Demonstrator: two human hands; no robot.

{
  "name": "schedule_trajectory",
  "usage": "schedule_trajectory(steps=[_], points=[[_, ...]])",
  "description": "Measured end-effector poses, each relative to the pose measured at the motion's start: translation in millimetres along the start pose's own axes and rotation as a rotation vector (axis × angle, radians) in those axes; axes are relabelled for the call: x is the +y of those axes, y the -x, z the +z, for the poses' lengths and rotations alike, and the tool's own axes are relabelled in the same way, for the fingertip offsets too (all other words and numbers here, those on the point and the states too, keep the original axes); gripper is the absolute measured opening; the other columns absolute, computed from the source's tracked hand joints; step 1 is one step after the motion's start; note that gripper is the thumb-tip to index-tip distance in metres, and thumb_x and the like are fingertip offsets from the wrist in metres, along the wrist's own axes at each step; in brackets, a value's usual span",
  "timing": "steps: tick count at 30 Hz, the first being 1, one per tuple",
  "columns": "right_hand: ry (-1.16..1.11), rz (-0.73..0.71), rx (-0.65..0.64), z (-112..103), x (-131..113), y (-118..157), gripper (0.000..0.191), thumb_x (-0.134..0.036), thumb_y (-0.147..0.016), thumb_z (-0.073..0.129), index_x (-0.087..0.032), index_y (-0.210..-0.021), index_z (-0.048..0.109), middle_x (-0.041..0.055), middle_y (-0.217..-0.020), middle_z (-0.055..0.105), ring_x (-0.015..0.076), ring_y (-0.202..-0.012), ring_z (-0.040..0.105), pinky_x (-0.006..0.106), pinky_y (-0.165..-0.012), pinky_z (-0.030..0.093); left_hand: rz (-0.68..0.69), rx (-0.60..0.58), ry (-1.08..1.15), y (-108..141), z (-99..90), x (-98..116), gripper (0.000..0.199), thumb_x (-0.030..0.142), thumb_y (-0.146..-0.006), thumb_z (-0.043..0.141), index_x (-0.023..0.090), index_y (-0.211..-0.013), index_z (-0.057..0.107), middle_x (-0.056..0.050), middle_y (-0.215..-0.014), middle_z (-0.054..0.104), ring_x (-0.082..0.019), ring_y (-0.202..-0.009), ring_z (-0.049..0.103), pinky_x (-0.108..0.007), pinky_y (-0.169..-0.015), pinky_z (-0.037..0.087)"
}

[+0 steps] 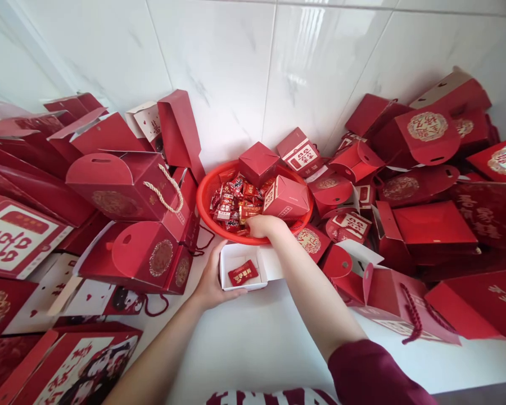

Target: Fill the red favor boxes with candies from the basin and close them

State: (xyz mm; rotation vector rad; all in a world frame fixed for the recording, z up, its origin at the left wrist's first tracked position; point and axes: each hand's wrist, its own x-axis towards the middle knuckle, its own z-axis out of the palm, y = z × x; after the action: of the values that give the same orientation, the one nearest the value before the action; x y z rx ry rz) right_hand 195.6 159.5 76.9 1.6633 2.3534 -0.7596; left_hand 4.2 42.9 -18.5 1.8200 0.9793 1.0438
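My left hand (211, 281) grips a small open gift box (259, 257) from its left side, the thumb along the near wall. Its inside is white, and a single red-wrapped candy (243, 273) lies on the bottom. Just beyond the box stands a red-orange plastic basket (203, 198). My right hand (263, 226) reaches over its near rim with curled fingers among the wrapped candies (230, 201). The fingertips are partly hidden, and what they hold, if anything, cannot be made out. A closed red box (287, 197) rests in the basket beside this hand, with another red box (259, 163) behind it.
Red gift boxes with rope handles (129, 185) are piled on the left. More red boxes (434, 225) crowd the right side, some with lids up. A tiled wall (227, 73) closes off the back. Under everything lies a white tabletop (231, 343).
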Motion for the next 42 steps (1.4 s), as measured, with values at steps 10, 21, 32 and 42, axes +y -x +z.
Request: schedule_trajectory(steps=[10,21,32,42], points=[[-0.453,-0.201,0.443,5.7,27.1,46.5,0.053,-0.015,-0.091,0.056,-0.018,-0.144,0.049,0.0056,-0.145,0.055,0.0189,-0.131,0.053,0.030,-0.113,0.038,0.002,0.002,0.017,1.6,0.5,-4.6,0.115,0.036,-0.058,0.088,0.034,-0.151,0.022,-0.011,-0.149,0.041,-0.039,-0.136,0.042,-0.062,-0.111,0.039],[-1.140,-0.327,0.216,17.2,35.7,59.5,0.052,-0.029,-0.079,0.074,-0.013,-0.128,0.065,0.0057,-0.105,0.074,0.0207,-0.093,0.070,0.039,-0.092,0.054,-0.003,-0.009,0.065,-0.6,1.3,-1.3,0.112,0.036,-0.058,0.089,0.030,-0.150,0.024,-0.014,-0.147,0.042,-0.041,-0.137,0.041,-0.061,-0.110,0.039],[-1.272,-0.345,0.220,18.9,32.4,63.2,0.036,-0.039,-0.076,0.081,-0.016,-0.099,0.065,0.0029,-0.079,0.074,0.0142,-0.069,0.073,0.024,-0.066,0.060,0.036,0.001,0.069,-2.5,4.4,1.6,0.112,0.037,-0.060,0.089,0.025,-0.150,0.025,-0.016,-0.148,0.040,-0.038,-0.136,0.043,-0.056,-0.111,0.039],[-1.115,-0.461,0.189,18.7,33.6,65.8,0.040,-0.052,-0.093,0.057,-0.015,-0.097,0.073,0.0101,-0.104,0.073,0.0179,-0.092,0.070,0.023,-0.068,0.058,0.044,-0.004,0.079,-2.3,5.6,1.3,0.113,0.039,-0.060,0.089,0.024,-0.151,0.023,-0.017,-0.149,0.039,-0.038,-0.135,0.044,-0.056,-0.112,0.037]])
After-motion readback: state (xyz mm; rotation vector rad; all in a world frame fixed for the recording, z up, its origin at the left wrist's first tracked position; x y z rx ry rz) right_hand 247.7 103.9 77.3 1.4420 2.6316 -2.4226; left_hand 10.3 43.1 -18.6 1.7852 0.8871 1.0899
